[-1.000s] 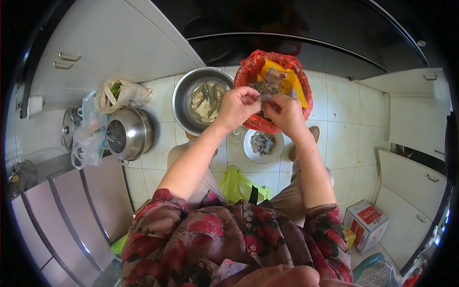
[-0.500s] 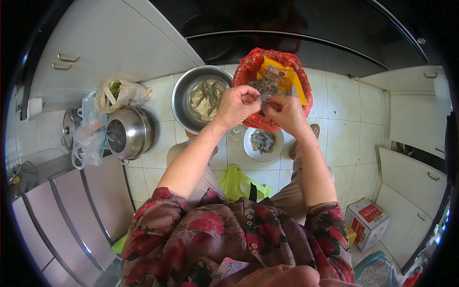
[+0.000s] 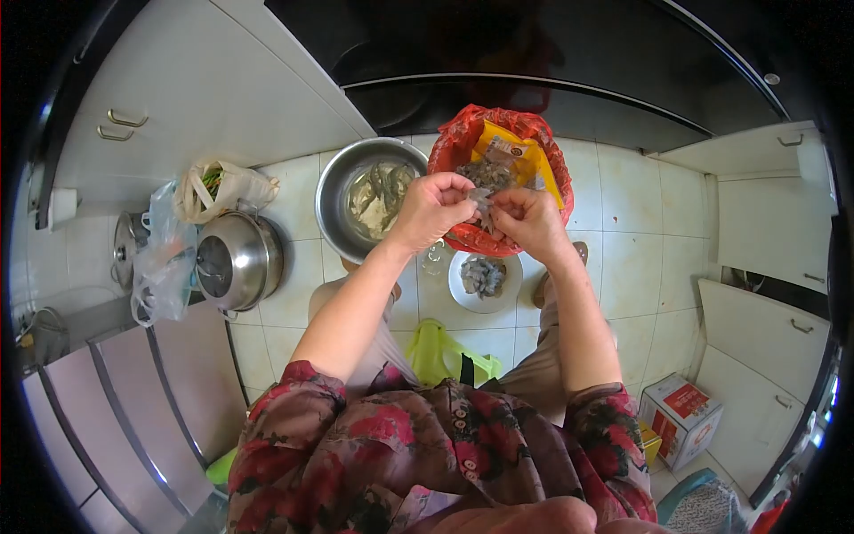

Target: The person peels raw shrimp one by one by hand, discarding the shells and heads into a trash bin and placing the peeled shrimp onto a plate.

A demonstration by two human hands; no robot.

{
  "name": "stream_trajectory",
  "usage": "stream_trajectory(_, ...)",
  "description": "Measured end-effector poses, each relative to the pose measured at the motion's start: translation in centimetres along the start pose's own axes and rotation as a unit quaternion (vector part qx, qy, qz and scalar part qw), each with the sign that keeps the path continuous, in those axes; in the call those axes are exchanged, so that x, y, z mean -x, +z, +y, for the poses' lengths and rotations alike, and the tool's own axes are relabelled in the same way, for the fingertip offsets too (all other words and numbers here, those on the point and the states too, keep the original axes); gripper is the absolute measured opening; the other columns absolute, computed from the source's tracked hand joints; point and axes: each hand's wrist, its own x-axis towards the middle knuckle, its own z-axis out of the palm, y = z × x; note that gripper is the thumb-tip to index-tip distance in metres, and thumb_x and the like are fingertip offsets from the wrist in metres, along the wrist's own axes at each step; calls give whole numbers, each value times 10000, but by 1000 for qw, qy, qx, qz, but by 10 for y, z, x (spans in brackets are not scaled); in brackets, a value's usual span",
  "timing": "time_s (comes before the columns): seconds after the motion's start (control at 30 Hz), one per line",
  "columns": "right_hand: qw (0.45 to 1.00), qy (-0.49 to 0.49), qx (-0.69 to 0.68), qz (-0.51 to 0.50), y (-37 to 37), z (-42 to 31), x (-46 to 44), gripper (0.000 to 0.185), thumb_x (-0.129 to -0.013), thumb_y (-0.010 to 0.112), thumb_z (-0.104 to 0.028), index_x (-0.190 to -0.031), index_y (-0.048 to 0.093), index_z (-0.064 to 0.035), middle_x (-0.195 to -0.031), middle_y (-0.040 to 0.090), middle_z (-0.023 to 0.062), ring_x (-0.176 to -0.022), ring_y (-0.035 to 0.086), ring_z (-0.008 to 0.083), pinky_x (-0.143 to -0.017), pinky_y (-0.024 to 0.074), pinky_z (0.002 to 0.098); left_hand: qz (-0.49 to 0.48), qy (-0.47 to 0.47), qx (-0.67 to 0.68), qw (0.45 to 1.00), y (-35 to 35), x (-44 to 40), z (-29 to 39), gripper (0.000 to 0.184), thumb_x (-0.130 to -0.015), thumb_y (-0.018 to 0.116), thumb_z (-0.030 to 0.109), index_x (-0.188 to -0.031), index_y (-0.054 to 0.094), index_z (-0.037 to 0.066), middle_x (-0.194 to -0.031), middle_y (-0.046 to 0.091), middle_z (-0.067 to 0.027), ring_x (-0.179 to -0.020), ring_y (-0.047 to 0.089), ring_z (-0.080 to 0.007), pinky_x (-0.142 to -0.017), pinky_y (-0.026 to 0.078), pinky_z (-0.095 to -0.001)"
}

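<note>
Between my two hands a small greyish shrimp (image 3: 482,203) is pinched at both ends, above the near rim of a bin lined with a red bag (image 3: 556,153). My left hand (image 3: 434,210) grips it from the left, and my right hand (image 3: 532,221) from the right. Inside the bin lie grey-brown shells (image 3: 487,173) and a yellow packet (image 3: 544,178). Below the hands a white plate (image 3: 473,305) bears peeled shrimp (image 3: 483,277). To the left, a steel basin (image 3: 333,196) holds whole shrimp (image 3: 385,186) in some liquid.
On the left stand a lidded steel pot (image 3: 233,258), a clear plastic bag (image 3: 163,276) and a cloth bag with greens (image 3: 238,190). A green plastic object (image 3: 436,351) lies between my legs. A cardboard box (image 3: 680,418) sits at right, near white cabinets (image 3: 756,343).
The shrimp between my fingers shows more plainly now, with a paler part hanging down. The view has shifted slightly, so the bin, basin and plate appear a little lower.
</note>
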Motion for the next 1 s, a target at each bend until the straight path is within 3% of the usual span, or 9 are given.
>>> stream_trajectory(0.27, 999, 31, -36, -25, -5, -15, 4, 126, -833, 617, -54, -884, 645, 57, -657, 630, 31, -511, 523, 46, -449, 414, 206, -57, 31, 10, 998, -2, -1, -2, 214, -811, 581, -58, -1014, 597, 8, -988, 618, -40, -886, 625, -108, -800, 533, -259)
stream_trajectory(0.37, 999, 42, -19, -29, -2, -11, 4, 117, -839, 597, -50, -848, 646, 56, -642, 617, 23, -499, 510, 41, -433, 398, 208, -49, 60, 22, 997, 1, -2, -5, 197, -789, 590, -76, -969, 606, 4, -902, 658, -49, -806, 647, -97, -768, 536, -234)
stream_trajectory(0.5, 996, 47, -66, -33, -2, -17, 3, 123, -834, 578, -47, -812, 655, 46, -610, 596, 15, -488, 499, 39, -424, 390, 212, -24, 39, 56, 997, 1, 1, 3, 224, -782, 579, -90, -983, 613, 4, -944, 647, -48, -821, 640, -88, -772, 529, -228)
stream_trajectory(0.57, 1000, 17, -8, -10, 0, -13, 3, 129, -822, 576, -57, -786, 663, 32, -584, 580, 11, -480, 490, 41, -417, 388, 220, -49, 58, 12, 997, -3, 0, 1, 241, -783, 560, -96, -997, 613, 1, -1038, 619, -58, -915, 606, -99, -846, 497, -246)
stream_trajectory(0.7, 998, -22, 57, 33, 4, -3, 2, 121, -796, 598, -63, -782, 673, 31, -569, 574, 14, -481, 491, 45, -429, 394, 232, -45, 67, -41, 996, -1, 3, 4, 254, -777, 568, -99, -1005, 627, -6, -1070, 621, -68, -937, 606, -103, -852, 483, -235)
stream_trajectory(0.77, 989, -34, 130, 59, 3, -10, 2, 122, -741, 635, -81, -796, 675, 20, -587, 593, 143, -527, 588, 137, -538, 479, 305, -14, 93, -44, 995, 3, 2, 1, 239, -802, 576, -78, -1025, 634, -14, -1048, 636, -78, -927, 617, -117, -850, 499, -254)
stream_trajectory(0.8, 989, -33, 130, 60, 4, -10, 0, 122, -741, 635, -81, -796, 675, 20, -587, 593, 143, -527, 588, 137, -538, 479, 305, -15, 92, -43, 995, 6, 1, 0, 239, -802, 576, -78, -1025, 634, -14, -1048, 636, -78, -927, 617, -117, -850, 499, -254)
stream_trajectory(0.87, 974, -109, 149, 128, 7, -8, -1, 106, -725, 638, -78, -780, 675, 4, -641, 611, 178, -569, 641, 246, -584, 500, 325, 48, 54, 20, 997, 10, 0, -1, 198, -829, 593, -52, -1024, 622, -44, -947, 659, -83, -829, 653, -120, -768, 549, -249)
stream_trajectory(1.0, 970, -106, 157, 149, 8, -10, -1, 105, -716, 636, -75, -775, 675, 3, -698, 637, 182, -633, 645, 316, -606, 507, 342, 53, 26, 82, 995, 6, -4, -10, 193, -848, 605, -15, -1038, 624, -41, -935, 666, -101, -813, 664, -148, -757, 565, -270)
